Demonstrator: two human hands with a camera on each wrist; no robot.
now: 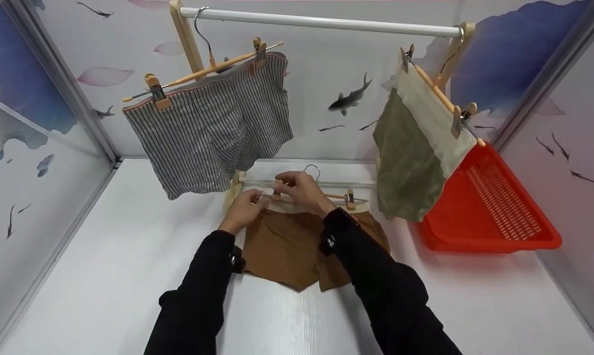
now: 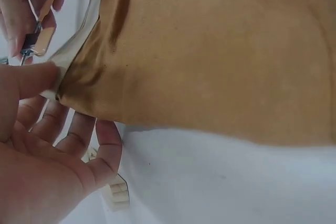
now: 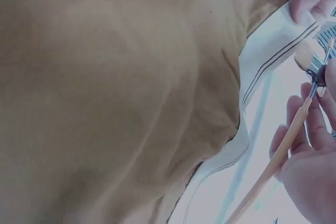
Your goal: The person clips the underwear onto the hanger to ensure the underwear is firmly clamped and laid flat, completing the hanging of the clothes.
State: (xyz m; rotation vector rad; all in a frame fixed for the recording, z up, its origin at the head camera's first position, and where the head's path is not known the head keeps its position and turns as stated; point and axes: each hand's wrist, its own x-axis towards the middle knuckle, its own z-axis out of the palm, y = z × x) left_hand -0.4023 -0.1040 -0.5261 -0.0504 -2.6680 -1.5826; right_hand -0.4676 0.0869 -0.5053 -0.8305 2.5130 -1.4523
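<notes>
Brown shorts (image 1: 287, 241) with a cream waistband (image 3: 269, 51) lie below the rack, close to a wooden clip hanger (image 1: 335, 196). My left hand (image 1: 242, 213) pinches the waistband's left corner between thumb and fingers, seen closely in the left wrist view. At the hanger's left end, my right hand (image 1: 302, 191) grips the clip (image 2: 41, 41) with thumb and fingers. That clip stands beside the waistband in the right wrist view. The hanger's other clip (image 1: 350, 199) sits at the right part of the waistband, and its metal hook (image 1: 312, 170) points away from me.
Striped shorts (image 1: 213, 128) hang from a clip hanger at the left of the white rail (image 1: 321, 22). Green shorts (image 1: 407, 148) with a pale waistband hang at the right. A red basket (image 1: 494, 244) stands behind them on the white table (image 1: 129, 276). Printed panels enclose the sides.
</notes>
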